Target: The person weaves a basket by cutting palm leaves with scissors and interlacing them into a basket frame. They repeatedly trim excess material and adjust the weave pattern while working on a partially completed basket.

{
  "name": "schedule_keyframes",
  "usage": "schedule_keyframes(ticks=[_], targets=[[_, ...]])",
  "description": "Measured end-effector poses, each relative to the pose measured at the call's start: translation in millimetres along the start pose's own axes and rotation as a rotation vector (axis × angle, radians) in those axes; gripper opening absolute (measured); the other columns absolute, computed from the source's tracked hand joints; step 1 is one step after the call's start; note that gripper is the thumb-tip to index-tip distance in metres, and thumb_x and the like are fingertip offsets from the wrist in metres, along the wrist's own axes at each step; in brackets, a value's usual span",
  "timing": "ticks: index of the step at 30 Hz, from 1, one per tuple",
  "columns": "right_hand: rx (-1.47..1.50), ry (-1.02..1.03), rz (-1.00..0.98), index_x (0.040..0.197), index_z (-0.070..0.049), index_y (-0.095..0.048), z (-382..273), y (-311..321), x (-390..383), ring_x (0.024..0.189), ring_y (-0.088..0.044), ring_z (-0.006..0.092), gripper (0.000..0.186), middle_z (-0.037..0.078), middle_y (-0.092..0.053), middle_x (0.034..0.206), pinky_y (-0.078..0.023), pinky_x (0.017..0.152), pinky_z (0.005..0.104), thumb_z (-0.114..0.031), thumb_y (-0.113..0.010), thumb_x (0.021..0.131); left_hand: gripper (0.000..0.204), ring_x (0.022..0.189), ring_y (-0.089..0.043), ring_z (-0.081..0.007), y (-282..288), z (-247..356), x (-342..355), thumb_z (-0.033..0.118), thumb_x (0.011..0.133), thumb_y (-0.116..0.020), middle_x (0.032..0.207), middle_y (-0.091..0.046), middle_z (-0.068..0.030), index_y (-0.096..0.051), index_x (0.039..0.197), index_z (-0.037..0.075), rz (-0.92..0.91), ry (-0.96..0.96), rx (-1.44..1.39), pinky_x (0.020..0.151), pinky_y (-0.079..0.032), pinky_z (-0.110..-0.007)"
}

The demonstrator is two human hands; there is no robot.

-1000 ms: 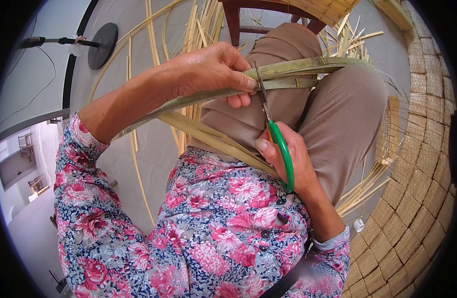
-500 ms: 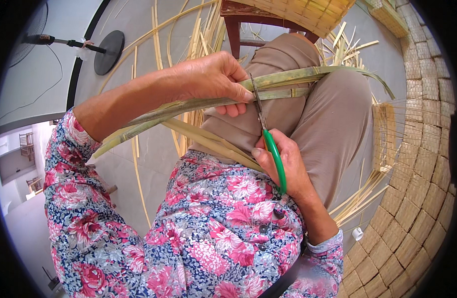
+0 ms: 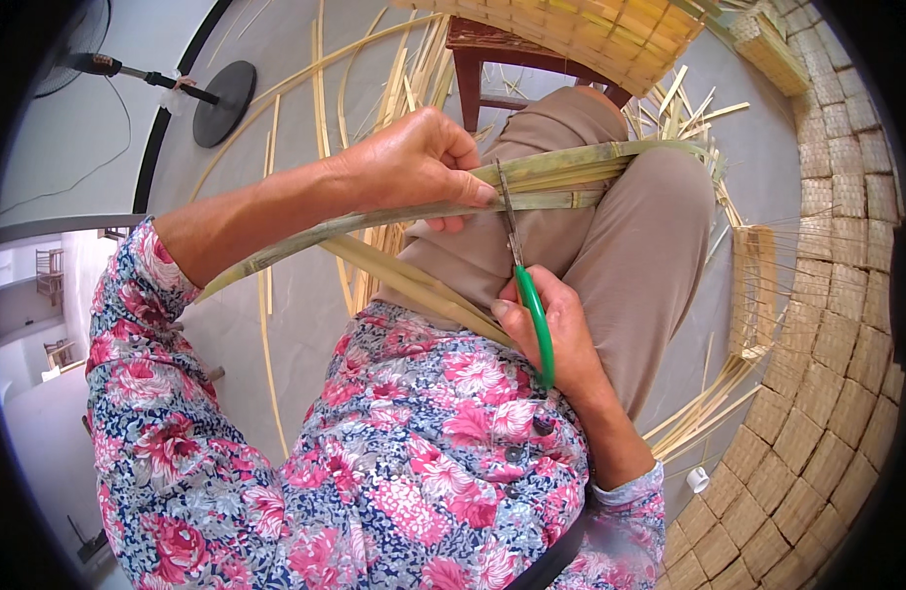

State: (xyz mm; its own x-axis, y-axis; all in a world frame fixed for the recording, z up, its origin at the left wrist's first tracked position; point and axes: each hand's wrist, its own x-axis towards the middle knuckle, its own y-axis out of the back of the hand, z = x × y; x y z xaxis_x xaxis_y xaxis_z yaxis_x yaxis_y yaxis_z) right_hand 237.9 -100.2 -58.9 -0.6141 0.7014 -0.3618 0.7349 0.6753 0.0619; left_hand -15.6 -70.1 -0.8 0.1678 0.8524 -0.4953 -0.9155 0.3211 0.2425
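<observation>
My left hand (image 3: 419, 165) is closed around a bundle of long green-tan strips, which look like split bamboo (image 3: 610, 157). The bundle runs across my thighs, one end at my left elbow and the other on my raised knee. My right hand (image 3: 561, 329) grips scissors (image 3: 535, 320) with green handles. Their blades point away from me and cross the strips just right of my left fingertips. How far apart the blades are, I cannot tell. Paler strips (image 3: 419, 283) lie over my lap, below the held bundle.
A woven panel (image 3: 581, 44) rests on a dark red stool (image 3: 470, 84) ahead. Loose strips (image 3: 320, 88) litter the grey floor. Stacked woven pieces (image 3: 817, 423) line the right side, near a small white cup-like object (image 3: 698, 480). A fan base (image 3: 224, 103) stands at far left.
The drooping strip end beyond my knee no longer shows there. My right hand and the scissors have shifted slightly left. The view has moved a little.
</observation>
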Motion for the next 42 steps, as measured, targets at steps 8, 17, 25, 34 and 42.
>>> schedule_keyframes(ticks=[8, 17, 25, 34, 42], targets=[[-0.046, 0.029, 0.002, 0.082, -0.001, -0.053, 3, 4, 3, 0.066, -0.043, 0.0101, 0.024, 0.002, -0.047, 0.068, -0.041, 0.059, 0.031, -0.017, -0.07, 0.083, 0.026, 0.059, -0.065, -0.0109, 2, -1, 7, 0.021, 0.091, -0.073, 0.07, -0.07, -0.0086, -0.07, 0.083, -0.004, -0.043, -0.051, 0.031, 0.052, -0.051, -0.025], [-0.01, 0.037, -0.001, 0.082, 0.0, -0.053, 2, 3, 3, 0.065, -0.045, 0.012, 0.025, 0.004, -0.047, 0.068, -0.042, 0.06, 0.0321, -0.019, -0.07, 0.083, 0.024, 0.063, -0.067, -0.0117, 7, 7, 5, 0.018, 0.094, -0.07, 0.072, -0.07, -0.0083, -0.069, 0.085, -0.005, -0.115, 0.057, 0.012, 0.056, -0.055, -0.026], [-0.018, 0.068, 0.022, 0.081, 0.0, -0.05, 8, 0, 6, 0.066, -0.042, 0.009, 0.02, 0.004, -0.044, 0.067, -0.04, 0.058, 0.0297, -0.01, -0.068, 0.081, 0.026, 0.066, -0.069, -0.0136, 7, 11, 3, 0.02, 0.094, -0.07, 0.075, -0.07, -0.0097, -0.068, 0.088, -0.006, -0.106, 0.052, 0.047, 0.058, -0.056, -0.028], [-0.012, 0.136, 0.042, 0.079, 0.0, -0.047, 13, -3, 5, 0.066, -0.038, 0.0074, 0.015, 0.003, -0.039, 0.065, -0.037, 0.055, 0.0289, -0.001, -0.062, 0.078, 0.027, 0.069, -0.07, -0.0151, 8, 9, 1, 0.022, 0.093, -0.071, 0.078, -0.071, -0.0098, -0.069, 0.093, -0.005, -0.119, 0.143, -0.007, 0.06, -0.058, -0.028], [-0.092, 0.102, 0.054, 0.081, 0.0, -0.049, 8, -2, -3, 0.066, -0.04, 0.008, 0.018, 0.003, -0.044, 0.066, -0.039, 0.056, 0.0288, -0.005, -0.066, 0.081, 0.027, 0.067, -0.07, -0.0144, 6, 10, -2, 0.021, 0.092, -0.071, 0.077, -0.07, -0.0089, -0.069, 0.093, -0.006, -0.163, 0.087, -0.026, 0.057, -0.057, -0.027]])
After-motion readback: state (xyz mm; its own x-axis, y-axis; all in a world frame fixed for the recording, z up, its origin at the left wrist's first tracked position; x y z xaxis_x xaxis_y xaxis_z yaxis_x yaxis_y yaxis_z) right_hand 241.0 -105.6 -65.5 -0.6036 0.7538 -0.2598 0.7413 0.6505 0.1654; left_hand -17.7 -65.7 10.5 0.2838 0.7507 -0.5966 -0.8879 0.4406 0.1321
